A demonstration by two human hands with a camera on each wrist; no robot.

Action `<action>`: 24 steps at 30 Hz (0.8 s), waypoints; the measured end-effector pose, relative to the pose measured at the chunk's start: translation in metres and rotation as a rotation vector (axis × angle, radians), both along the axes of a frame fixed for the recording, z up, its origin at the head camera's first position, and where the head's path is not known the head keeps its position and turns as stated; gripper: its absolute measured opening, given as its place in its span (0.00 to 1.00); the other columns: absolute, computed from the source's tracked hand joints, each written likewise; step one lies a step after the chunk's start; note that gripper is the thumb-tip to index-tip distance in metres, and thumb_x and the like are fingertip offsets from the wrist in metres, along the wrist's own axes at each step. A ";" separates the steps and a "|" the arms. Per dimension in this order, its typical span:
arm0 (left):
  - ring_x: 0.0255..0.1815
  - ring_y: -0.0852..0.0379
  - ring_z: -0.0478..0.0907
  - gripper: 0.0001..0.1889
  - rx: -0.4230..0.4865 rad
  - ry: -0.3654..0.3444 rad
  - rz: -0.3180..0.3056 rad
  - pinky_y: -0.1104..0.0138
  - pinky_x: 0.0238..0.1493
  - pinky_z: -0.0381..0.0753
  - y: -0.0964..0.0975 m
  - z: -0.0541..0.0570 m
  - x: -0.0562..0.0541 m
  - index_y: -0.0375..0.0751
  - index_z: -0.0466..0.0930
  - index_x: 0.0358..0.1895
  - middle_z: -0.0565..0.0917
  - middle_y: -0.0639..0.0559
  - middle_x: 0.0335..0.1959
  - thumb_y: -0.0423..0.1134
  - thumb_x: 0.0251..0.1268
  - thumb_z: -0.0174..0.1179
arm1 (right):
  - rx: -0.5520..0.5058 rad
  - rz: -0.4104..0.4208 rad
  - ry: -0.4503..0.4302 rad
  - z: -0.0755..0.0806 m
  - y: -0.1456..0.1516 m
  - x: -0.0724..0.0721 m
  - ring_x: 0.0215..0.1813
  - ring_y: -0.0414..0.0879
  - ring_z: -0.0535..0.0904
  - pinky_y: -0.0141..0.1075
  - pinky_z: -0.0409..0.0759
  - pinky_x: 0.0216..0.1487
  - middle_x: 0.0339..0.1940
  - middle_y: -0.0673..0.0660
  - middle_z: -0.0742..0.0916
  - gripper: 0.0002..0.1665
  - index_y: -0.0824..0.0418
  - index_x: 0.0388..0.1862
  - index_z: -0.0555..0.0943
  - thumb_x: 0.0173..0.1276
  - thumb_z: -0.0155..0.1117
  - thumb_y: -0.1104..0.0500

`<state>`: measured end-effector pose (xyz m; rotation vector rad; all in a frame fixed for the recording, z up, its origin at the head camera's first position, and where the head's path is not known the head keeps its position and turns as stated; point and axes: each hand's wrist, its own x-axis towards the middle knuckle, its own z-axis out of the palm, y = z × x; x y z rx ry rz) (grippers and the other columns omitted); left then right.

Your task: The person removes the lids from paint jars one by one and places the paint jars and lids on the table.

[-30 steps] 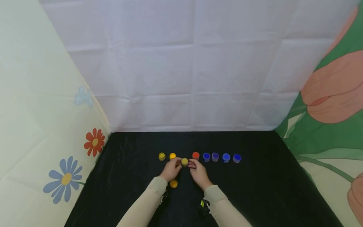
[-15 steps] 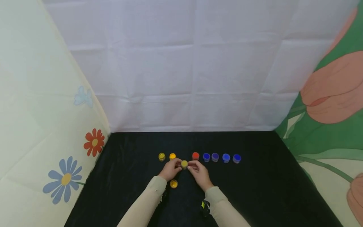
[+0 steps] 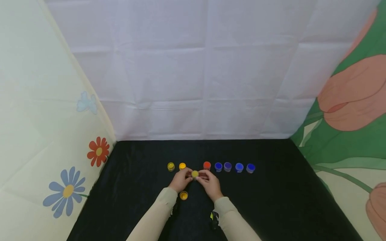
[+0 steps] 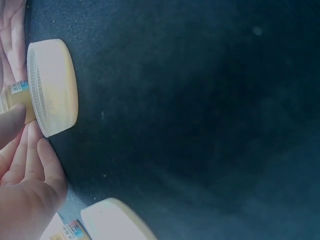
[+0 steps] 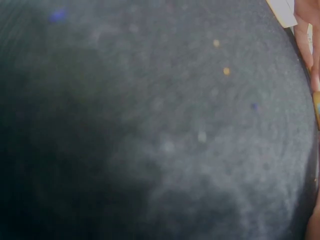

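Note:
A small paint jar (image 3: 195, 174) with a dull yellow top is between my two hands, in front of the row of jars. My left hand (image 3: 180, 180) pinches it from the left with thumb and fingers, and my right hand (image 3: 211, 184) grips it from the right. In the left wrist view the jar's wide translucent lid (image 4: 55, 87) points right, beside a short labelled body. Close to the left wrist, an orange-yellow paint jar (image 3: 183, 195) stands apart on the black cloth. Only parts of the fingers (image 5: 305, 45) show at the right wrist view's edge.
Behind my hands runs a row: an olive-yellow jar (image 3: 171, 166), an orange-yellow jar (image 3: 182, 166), a red jar (image 3: 206, 165) and several blue to purple jars (image 3: 227, 166). Black cloth (image 3: 271, 207) covers the table. A white sheet (image 3: 205, 83) hangs behind, with patterned cloths at both sides.
The jar between my hands has come slightly nearer to me. My right fingers have closed in on it from the right. The other jars stay in place.

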<state>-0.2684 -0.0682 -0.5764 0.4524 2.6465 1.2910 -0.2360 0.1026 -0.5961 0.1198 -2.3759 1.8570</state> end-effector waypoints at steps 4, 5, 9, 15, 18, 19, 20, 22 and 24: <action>0.48 0.46 0.82 0.10 0.014 0.006 -0.001 0.51 0.52 0.81 -0.001 0.002 0.001 0.36 0.80 0.52 0.85 0.43 0.47 0.29 0.71 0.62 | -0.007 -0.003 -0.009 0.000 -0.001 -0.001 0.52 0.55 0.85 0.40 0.84 0.53 0.51 0.62 0.86 0.14 0.64 0.52 0.84 0.70 0.70 0.61; 0.48 0.46 0.82 0.10 0.015 0.006 -0.001 0.51 0.52 0.81 -0.001 0.002 0.001 0.36 0.80 0.52 0.85 0.43 0.47 0.29 0.71 0.62 | -0.004 -0.003 -0.008 0.000 -0.001 -0.001 0.52 0.55 0.85 0.40 0.84 0.53 0.51 0.62 0.86 0.14 0.64 0.52 0.84 0.70 0.70 0.61; 0.48 0.47 0.82 0.10 0.008 0.001 -0.001 0.51 0.52 0.81 -0.002 0.002 0.001 0.37 0.80 0.53 0.85 0.44 0.47 0.30 0.71 0.62 | 0.007 0.003 -0.004 0.001 -0.001 -0.002 0.51 0.54 0.85 0.41 0.84 0.53 0.50 0.61 0.87 0.13 0.63 0.51 0.84 0.70 0.69 0.62; 0.49 0.46 0.82 0.10 0.006 -0.015 -0.009 0.51 0.53 0.81 -0.001 0.004 0.002 0.37 0.80 0.53 0.84 0.44 0.48 0.29 0.71 0.62 | 0.061 0.031 0.016 0.002 0.003 -0.003 0.51 0.53 0.84 0.44 0.83 0.54 0.49 0.58 0.87 0.12 0.61 0.52 0.84 0.71 0.68 0.64; 0.50 0.46 0.82 0.10 0.004 -0.019 -0.012 0.51 0.53 0.81 -0.002 0.005 0.002 0.37 0.80 0.53 0.84 0.44 0.48 0.29 0.71 0.62 | 0.088 0.042 0.029 0.002 0.005 -0.004 0.51 0.53 0.84 0.44 0.82 0.54 0.48 0.58 0.87 0.11 0.61 0.51 0.84 0.71 0.67 0.64; 0.50 0.46 0.82 0.10 0.003 -0.019 -0.014 0.51 0.54 0.80 -0.002 0.005 0.002 0.38 0.80 0.53 0.84 0.44 0.49 0.29 0.71 0.62 | 0.091 0.043 0.028 0.002 0.005 -0.005 0.50 0.52 0.84 0.43 0.82 0.54 0.48 0.57 0.87 0.11 0.60 0.51 0.85 0.71 0.67 0.63; 0.50 0.46 0.82 0.10 0.003 -0.021 -0.015 0.51 0.54 0.80 -0.002 0.006 0.002 0.38 0.80 0.53 0.84 0.44 0.49 0.29 0.71 0.62 | 0.098 0.046 0.031 0.003 0.006 -0.005 0.50 0.52 0.84 0.43 0.82 0.53 0.48 0.57 0.87 0.11 0.60 0.51 0.85 0.71 0.67 0.63; 0.51 0.46 0.82 0.11 0.002 -0.021 -0.021 0.51 0.54 0.80 -0.001 0.006 0.002 0.37 0.80 0.53 0.84 0.44 0.49 0.28 0.71 0.62 | 0.096 0.048 0.025 0.004 0.006 -0.005 0.49 0.52 0.84 0.42 0.82 0.53 0.47 0.57 0.88 0.11 0.61 0.51 0.85 0.71 0.67 0.63; 0.51 0.45 0.82 0.11 0.006 -0.022 -0.028 0.51 0.55 0.80 -0.001 0.006 0.002 0.37 0.80 0.53 0.84 0.43 0.50 0.28 0.71 0.61 | 0.090 0.046 0.015 0.005 0.007 -0.006 0.49 0.52 0.84 0.40 0.82 0.52 0.46 0.57 0.88 0.10 0.61 0.50 0.84 0.71 0.67 0.63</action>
